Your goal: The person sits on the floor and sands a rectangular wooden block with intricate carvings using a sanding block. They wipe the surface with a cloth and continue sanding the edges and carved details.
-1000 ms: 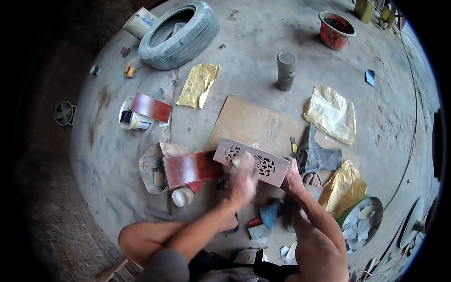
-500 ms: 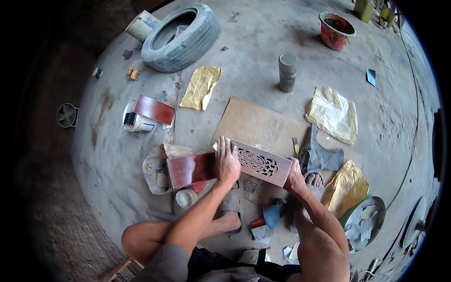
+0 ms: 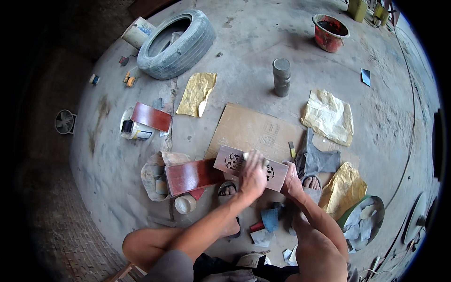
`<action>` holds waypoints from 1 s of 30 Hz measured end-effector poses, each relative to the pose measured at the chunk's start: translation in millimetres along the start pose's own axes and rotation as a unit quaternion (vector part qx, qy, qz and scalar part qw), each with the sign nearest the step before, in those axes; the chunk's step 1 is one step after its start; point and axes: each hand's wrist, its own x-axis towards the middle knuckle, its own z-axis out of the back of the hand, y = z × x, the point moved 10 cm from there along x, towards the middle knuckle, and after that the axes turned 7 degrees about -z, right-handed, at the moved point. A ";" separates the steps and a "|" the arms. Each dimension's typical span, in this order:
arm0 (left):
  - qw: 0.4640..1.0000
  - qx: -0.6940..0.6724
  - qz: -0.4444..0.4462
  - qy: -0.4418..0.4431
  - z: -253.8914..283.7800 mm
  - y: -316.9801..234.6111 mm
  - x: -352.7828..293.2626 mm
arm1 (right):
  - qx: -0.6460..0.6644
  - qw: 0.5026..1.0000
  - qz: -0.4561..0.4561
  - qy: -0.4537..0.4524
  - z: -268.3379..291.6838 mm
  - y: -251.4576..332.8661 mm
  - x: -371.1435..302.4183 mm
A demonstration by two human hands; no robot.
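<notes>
Some rubbing seems underway: my right hand [image 3: 292,181] clamps the carved panel [image 3: 278,179] just below frame centre, my left hand [image 3: 253,177] grips a pale pad [image 3: 246,155], the next stroke wanting even pressure.

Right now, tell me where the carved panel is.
Head view, centre: the carved panel is under the left hand, right of the glossy red board.

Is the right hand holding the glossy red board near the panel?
No, the right hand grips the right end of the fretwork panel, while the glossy red board lies by the opposite end.
</notes>
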 end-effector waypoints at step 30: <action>0.989 -0.003 0.140 -0.039 42.6 98.3 -56.4 | 0.022 0.999 -0.012 -0.031 10.4 -8.5 0.5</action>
